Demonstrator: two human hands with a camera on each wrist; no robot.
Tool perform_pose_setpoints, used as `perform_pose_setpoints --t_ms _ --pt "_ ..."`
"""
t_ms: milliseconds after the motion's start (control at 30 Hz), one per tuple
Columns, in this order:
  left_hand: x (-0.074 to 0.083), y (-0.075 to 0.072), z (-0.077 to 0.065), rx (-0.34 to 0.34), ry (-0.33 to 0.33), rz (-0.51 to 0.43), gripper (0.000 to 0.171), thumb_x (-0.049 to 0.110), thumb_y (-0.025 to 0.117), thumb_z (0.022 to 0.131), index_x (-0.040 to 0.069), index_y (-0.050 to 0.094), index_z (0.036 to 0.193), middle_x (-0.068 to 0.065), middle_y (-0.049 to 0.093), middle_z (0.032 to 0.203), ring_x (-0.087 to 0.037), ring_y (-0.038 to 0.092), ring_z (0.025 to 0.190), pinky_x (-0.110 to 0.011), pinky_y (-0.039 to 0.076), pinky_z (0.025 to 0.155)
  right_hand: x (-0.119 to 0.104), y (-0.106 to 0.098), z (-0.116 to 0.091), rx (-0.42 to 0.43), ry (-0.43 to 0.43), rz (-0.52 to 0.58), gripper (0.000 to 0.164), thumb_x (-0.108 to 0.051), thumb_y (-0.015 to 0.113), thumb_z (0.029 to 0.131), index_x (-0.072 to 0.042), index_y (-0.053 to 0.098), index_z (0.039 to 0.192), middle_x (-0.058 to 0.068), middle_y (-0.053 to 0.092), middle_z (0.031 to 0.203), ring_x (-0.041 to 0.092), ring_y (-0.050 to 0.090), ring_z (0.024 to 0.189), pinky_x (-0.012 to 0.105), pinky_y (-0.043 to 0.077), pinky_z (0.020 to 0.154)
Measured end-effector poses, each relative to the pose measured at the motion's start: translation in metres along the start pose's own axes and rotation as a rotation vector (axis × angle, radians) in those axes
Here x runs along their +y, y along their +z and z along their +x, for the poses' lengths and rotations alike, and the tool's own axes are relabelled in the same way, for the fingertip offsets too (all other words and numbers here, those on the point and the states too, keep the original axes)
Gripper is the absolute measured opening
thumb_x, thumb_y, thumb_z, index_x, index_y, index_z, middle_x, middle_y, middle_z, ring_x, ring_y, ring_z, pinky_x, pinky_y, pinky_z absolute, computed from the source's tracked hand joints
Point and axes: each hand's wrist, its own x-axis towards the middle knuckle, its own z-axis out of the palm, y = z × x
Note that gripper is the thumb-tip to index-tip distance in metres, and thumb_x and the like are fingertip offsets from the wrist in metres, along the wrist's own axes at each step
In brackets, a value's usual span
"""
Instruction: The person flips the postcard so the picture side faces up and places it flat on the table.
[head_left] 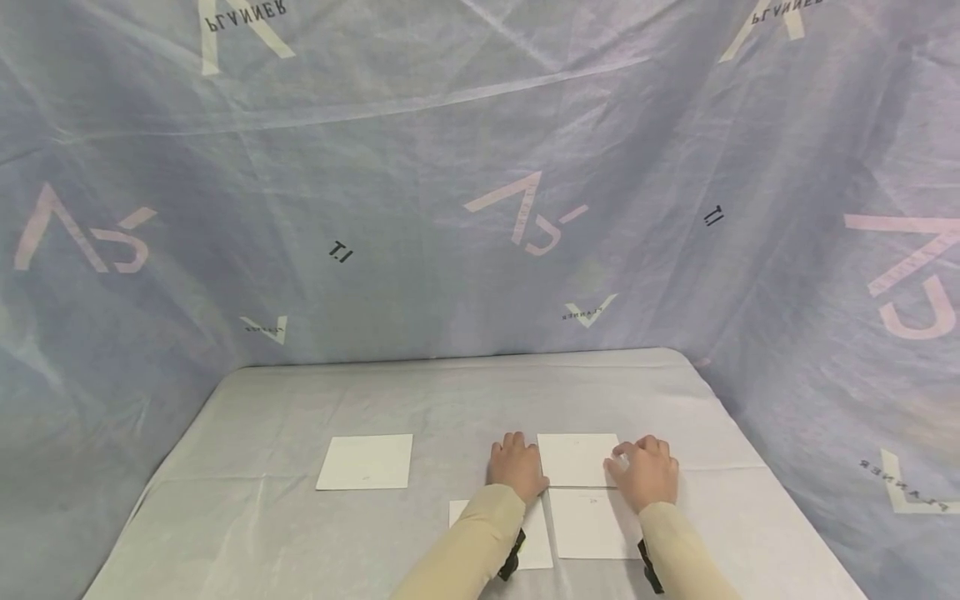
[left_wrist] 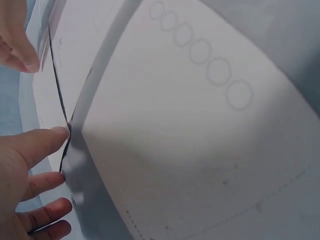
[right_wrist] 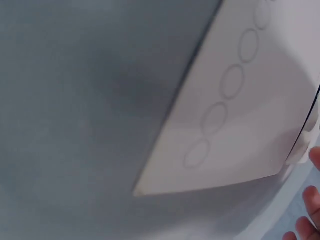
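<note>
Several white rectangular cards lie on the cloth-covered table. My left hand (head_left: pixel 517 467) is at the left edge of the far right card (head_left: pixel 576 460). In the left wrist view, its thumb and a finger touch that card's edge near the corner, the other fingers spread beside it. My right hand (head_left: pixel 647 471) reaches the same card's right edge, thumb and forefinger bent over it; whether they pinch it is unclear. A near right card (head_left: pixel 594 523) lies just below. Left of that, a near left card (left_wrist: pixel 175 115) with a row of faint circles is partly hidden by my left sleeve.
Another white card (head_left: pixel 365 462) lies apart on the left side of the table. Pale grey-blue cloth covers the table (head_left: pixel 247 533). Printed cloth walls (head_left: pixel 420 208) stand behind and at both sides.
</note>
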Motion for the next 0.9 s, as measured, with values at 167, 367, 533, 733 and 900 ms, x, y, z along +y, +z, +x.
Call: perform_pose_setpoints --t_ms 167,367,533,733,900 --pt "-0.001 0.001 0.001 -0.007 0.029 -0.025 0.037 0.039 0.085 0.078 0.017 0.076 0.107 -0.005 0.061 0.097 -0.021 0.055 0.095 -0.035 0.043 0.08 0.002 -0.001 -0.003 -0.045 0.023 -0.023 0.028 -0.026 0.078 0.088 -0.004 0.074 0.105 0.026 0.059 0.111 0.046 0.048 0.114 0.057 0.039 0.087" --pt "-0.002 0.005 0.001 -0.03 0.044 -0.021 0.037 0.037 0.085 0.079 0.019 0.074 0.109 -0.004 0.059 0.097 -0.02 0.053 0.094 -0.034 0.042 0.079 0.004 0.003 -0.003 -0.054 0.015 -0.015 0.035 -0.03 0.077 0.087 -0.005 0.073 0.11 0.025 0.057 0.108 0.046 0.048 0.113 0.055 0.039 0.084" --pt "-0.003 0.002 0.002 -0.042 0.032 -0.039 0.036 0.036 0.084 0.08 0.018 0.073 0.11 -0.004 0.058 0.097 -0.02 0.052 0.095 -0.034 0.042 0.08 0.002 0.001 -0.004 -0.066 0.018 -0.002 0.036 -0.03 0.075 0.089 -0.004 0.072 0.113 0.025 0.057 0.109 0.047 0.047 0.113 0.056 0.039 0.083" --pt "-0.011 -0.011 0.001 -0.047 -0.001 -0.146 0.041 0.037 0.082 0.084 0.016 0.073 0.119 -0.007 0.061 0.103 -0.024 0.056 0.101 -0.038 0.045 0.085 -0.004 -0.004 -0.005 -0.063 0.032 0.063 0.037 -0.027 0.071 0.093 -0.002 0.069 0.119 0.026 0.058 0.114 0.048 0.046 0.117 0.058 0.039 0.086" --pt "-0.021 -0.016 0.0 -0.04 -0.039 -0.242 0.037 0.032 0.079 0.087 0.015 0.073 0.12 -0.007 0.061 0.103 -0.025 0.056 0.102 -0.04 0.046 0.086 -0.009 -0.008 -0.008 -0.06 0.032 0.099 0.038 -0.028 0.069 0.095 -0.002 0.068 0.122 0.028 0.059 0.12 0.049 0.046 0.12 0.062 0.04 0.091"
